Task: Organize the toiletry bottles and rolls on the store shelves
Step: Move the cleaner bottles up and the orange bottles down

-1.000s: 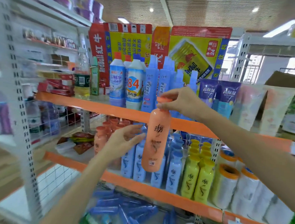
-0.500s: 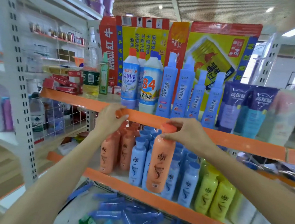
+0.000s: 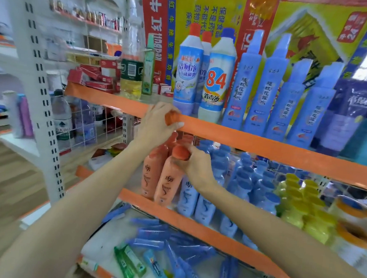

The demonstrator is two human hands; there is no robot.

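Two hands work at the middle shelf [image 3: 194,214]. One orange bottle [image 3: 167,181], glossy with a rounded cap and dark script, stands tilted at the shelf's front edge beside another orange one. Its cap is half hidden by the right hand [image 3: 195,164], fingers clamped round the neck. Left hand [image 3: 157,125] is closed on something small and orange, unclear what, against the upper shelf's front lip.

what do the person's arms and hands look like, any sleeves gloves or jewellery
Both arms are bare right up to the bottom frame edge, so no sleeves show. The left hand and right hand wear no gloves, and no watch, bracelet or ring is visible on either. The nails look short and unpainted, though motion blur makes that hard to confirm.
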